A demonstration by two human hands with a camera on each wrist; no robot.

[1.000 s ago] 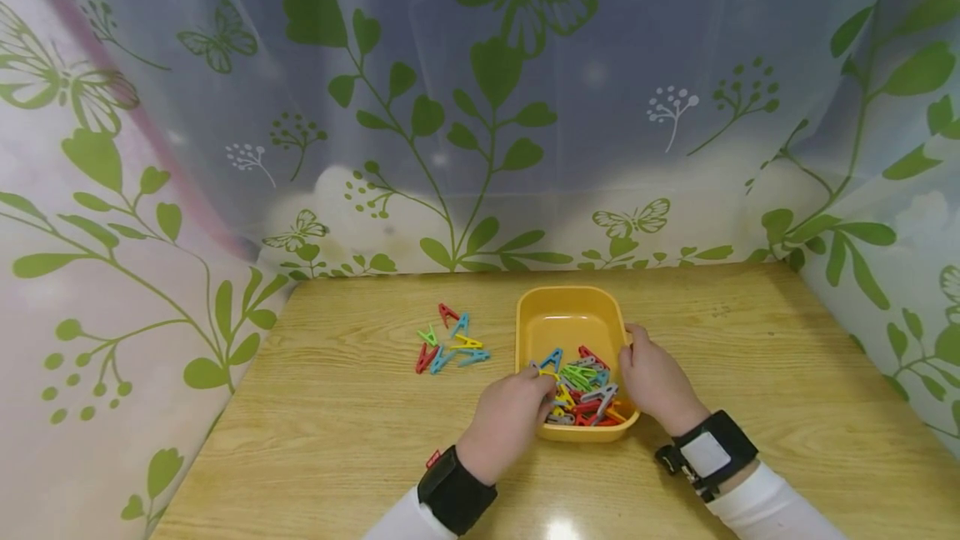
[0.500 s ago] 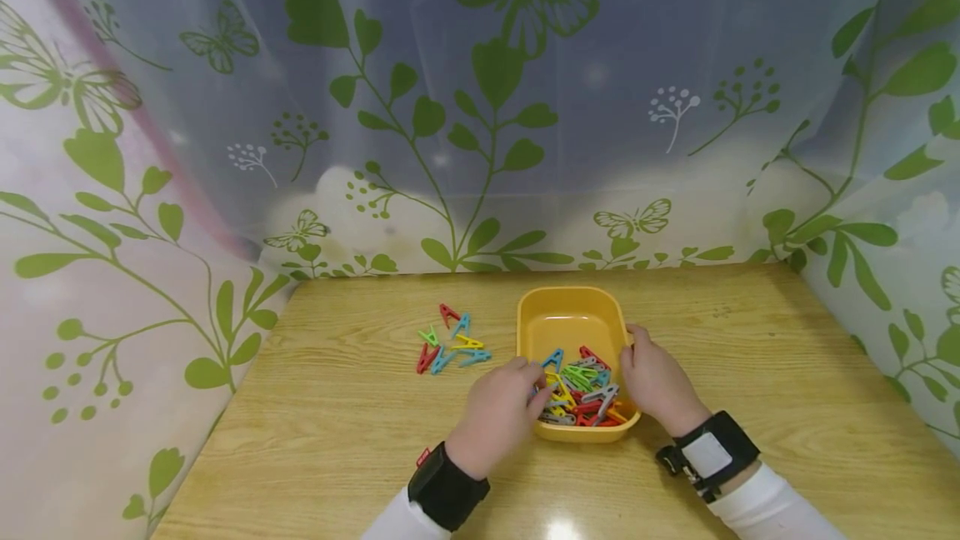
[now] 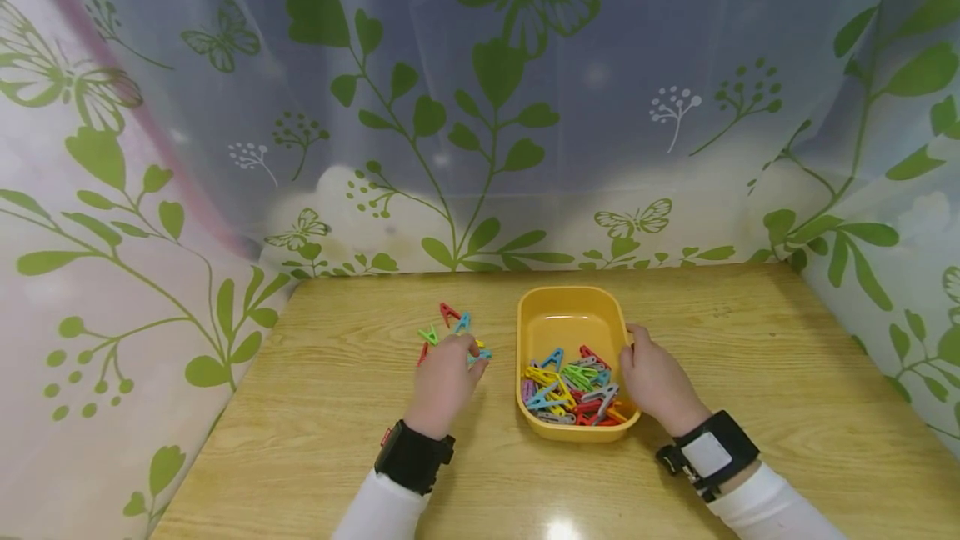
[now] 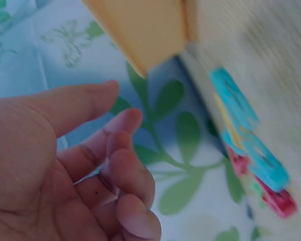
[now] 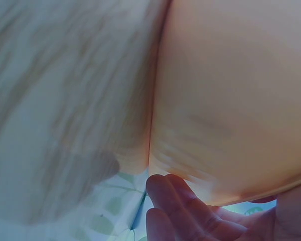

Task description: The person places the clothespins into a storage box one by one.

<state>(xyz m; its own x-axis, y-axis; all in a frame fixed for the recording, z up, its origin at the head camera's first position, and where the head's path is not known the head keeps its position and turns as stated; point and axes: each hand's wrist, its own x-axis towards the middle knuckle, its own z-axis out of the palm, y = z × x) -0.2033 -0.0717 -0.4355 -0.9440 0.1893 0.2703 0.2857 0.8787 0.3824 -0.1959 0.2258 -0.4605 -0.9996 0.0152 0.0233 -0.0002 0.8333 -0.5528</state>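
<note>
My left hand [image 3: 442, 382] hovers over the loose plastic clothespins left of the bin, hiding some of them. In the left wrist view, that hand's loosely bent fingers [image 4: 133, 170] hold nothing, and blue and red clothespins [image 4: 263, 160] lie beyond them. A red clothespin [image 3: 448, 313], a blue clothespin [image 3: 462, 322] and a green clothespin [image 3: 427, 335] show past the hand. My right hand [image 3: 663, 382] grips the right rim of the yellow-orange plastic bin [image 3: 570, 332], its fingers against the outer wall in the right wrist view. Mixed-colour clothespins [image 3: 581, 394] fill the bin's near half.
The wooden table [image 3: 315, 432] carries the bin and the loose pins. A patterned curtain [image 3: 420, 190] with green leaves and butterflies hangs along the table's back edge and both sides.
My left hand has let go of a blue clothespin inside the bin and moved out left, over the loose ones. The right hand and the bin have stayed put.
</note>
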